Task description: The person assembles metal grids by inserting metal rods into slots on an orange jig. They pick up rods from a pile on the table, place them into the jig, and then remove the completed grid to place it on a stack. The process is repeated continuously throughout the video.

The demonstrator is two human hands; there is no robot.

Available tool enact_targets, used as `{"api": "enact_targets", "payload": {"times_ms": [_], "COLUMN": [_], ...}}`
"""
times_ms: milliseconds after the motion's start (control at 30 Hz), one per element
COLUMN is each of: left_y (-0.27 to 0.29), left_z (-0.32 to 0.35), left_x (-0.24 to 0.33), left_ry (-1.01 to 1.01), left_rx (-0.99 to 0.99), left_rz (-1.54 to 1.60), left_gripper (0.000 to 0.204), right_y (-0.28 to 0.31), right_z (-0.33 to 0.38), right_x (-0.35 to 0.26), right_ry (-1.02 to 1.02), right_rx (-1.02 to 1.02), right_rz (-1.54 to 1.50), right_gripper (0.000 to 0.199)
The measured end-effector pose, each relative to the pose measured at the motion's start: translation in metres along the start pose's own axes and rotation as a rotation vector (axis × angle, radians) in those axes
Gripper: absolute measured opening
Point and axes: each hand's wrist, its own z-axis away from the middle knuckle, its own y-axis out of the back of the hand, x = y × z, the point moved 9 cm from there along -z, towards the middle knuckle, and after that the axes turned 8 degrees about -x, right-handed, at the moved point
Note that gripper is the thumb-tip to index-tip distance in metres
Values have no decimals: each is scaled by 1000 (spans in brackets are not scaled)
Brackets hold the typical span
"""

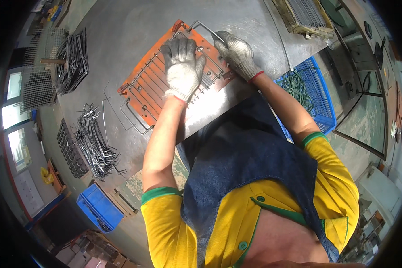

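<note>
An orange plate (pixel 207 47) lies at a slant on the grey metal table, with a grid of thin metal rods (pixel 148 85) set inside a wire frame on it. My left hand (pixel 182 67), in a grey-and-white work glove, rests flat over the rods with its fingers stretched out. At the plate's upper right, my gloved right hand (pixel 237 54) has its fingers closed round the end of a bent wire handle (pixel 203 24). A second bent wire handle (pixel 128 119) sticks out at the plate's lower left. The right palm and some rod ends are hidden.
Left on the table are a heap of bent wires (pixel 94 145), stacked dark wire frames (pixel 73 62) and wire mesh (pixel 40 87). A tray of rods (pixel 306 15) stands far right. Below it, a blue basket (pixel 324 98) holds green strands. A blue bin (pixel 105 207) sits lower left.
</note>
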Motion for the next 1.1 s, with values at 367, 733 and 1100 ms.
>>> {"api": "enact_targets", "payload": {"times_ms": [367,733,1100], "left_y": [50,35,40], "left_z": [57,95,83], "left_x": [-29,-35,-34], "left_ry": [34,-91,-13], "left_rx": [153,-80,-129], "left_rz": [-147,-29,5], "left_gripper": [42,47,51], "right_y": [23,17,27], "right_z": [-9,-7,-9], "right_x": [-19,-7,-26], "right_ry": [-382,-240,-437], "right_rx": [-151,-39,-142], "right_rz": [-310,-211,-339], "right_gripper": [35,41,35]}}
